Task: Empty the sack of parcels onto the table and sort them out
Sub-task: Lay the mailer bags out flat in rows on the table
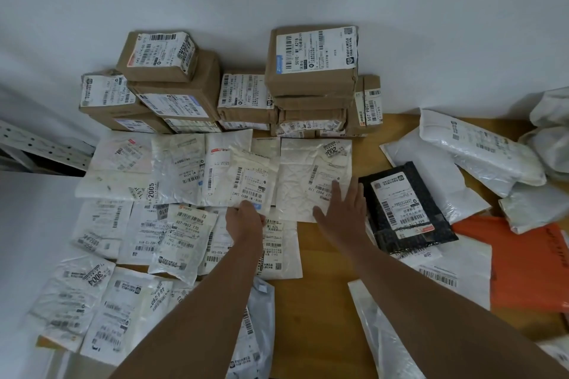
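Two bare hands out over a wooden worktop (pixel 326 258) crowded with parcels. Left hand (pixel 244 220) closed on the near edge of a cream padded mailer with a barcode label (pixel 251 177), thumb and fingers pinching it. Right hand (pixel 341 209) spread flat, fingers apart, palm down on the near right corner of a large crinkled white mailer marked 2004 (pixel 314 177), gripping nothing. Cream mailer just left of the crinkled white mailer, its right edge overlapping that mailer's left side.

Taking the crinkled white mailer as landmark:
- Behind it, against the white wall, stacks of brown cardboard boxes (pixel 311 71) with white shipping labels, several layers high.
- To its left, rows of flat white poly mailers (pixel 144 169), labels up, overlapping one another; more of the same nearer the camera on that side.
- Just to its right, a black dotted poly bag with a white label (pixel 403 209), lying tilted, close beside the right hand.
- Farther right, a heap of unsorted grey-white plastic bags (pixel 480 151) and a flat orange poly mailer (pixel 523 264).
- Nearer the camera from it, a bare patch of wood between the two forearms.

No sack clearly distinguishable among the bags at the far right edge.
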`<action>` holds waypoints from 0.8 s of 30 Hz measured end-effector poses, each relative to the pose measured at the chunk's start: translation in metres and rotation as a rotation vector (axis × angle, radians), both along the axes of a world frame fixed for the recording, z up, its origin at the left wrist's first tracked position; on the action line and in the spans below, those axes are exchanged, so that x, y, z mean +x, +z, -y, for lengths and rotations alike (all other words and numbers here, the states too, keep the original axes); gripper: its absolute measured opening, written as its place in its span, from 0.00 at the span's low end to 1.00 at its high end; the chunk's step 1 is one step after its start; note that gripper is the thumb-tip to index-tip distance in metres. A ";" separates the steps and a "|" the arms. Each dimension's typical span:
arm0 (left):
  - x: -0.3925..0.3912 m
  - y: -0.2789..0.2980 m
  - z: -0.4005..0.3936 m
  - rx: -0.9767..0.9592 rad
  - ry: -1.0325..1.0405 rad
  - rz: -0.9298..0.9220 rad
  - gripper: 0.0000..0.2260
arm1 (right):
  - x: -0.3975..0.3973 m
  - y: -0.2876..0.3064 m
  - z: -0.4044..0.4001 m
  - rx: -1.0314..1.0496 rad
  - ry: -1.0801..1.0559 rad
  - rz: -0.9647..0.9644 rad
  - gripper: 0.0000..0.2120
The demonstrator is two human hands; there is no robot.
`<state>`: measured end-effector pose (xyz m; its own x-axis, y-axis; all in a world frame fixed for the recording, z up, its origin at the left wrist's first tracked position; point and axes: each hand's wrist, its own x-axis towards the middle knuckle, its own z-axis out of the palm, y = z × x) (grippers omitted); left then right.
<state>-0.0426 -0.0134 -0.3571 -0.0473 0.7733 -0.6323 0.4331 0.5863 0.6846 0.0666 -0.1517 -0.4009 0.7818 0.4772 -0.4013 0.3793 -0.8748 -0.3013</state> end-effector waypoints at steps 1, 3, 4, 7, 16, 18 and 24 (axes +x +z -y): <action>0.001 0.000 0.000 -0.001 0.004 0.006 0.04 | -0.001 -0.001 0.002 -0.021 0.040 0.016 0.39; 0.002 -0.002 0.000 -0.007 0.008 0.015 0.03 | -0.004 -0.002 0.005 -0.042 0.188 0.037 0.37; 0.002 -0.002 0.001 -0.009 0.005 0.013 0.03 | -0.004 -0.003 0.007 -0.046 0.267 0.022 0.36; 0.002 -0.004 0.002 -0.009 -0.007 0.008 0.03 | -0.003 -0.009 0.012 -0.077 0.351 -0.053 0.35; 0.002 -0.003 0.003 -0.024 -0.015 0.007 0.03 | 0.003 -0.012 0.016 -0.118 0.367 -0.084 0.37; 0.002 -0.004 0.003 -0.050 -0.011 0.036 0.04 | 0.001 -0.011 0.016 -0.043 0.330 -0.043 0.35; 0.010 -0.003 0.019 -0.308 -0.263 0.250 0.05 | -0.007 0.016 -0.009 0.755 -0.466 -0.762 0.19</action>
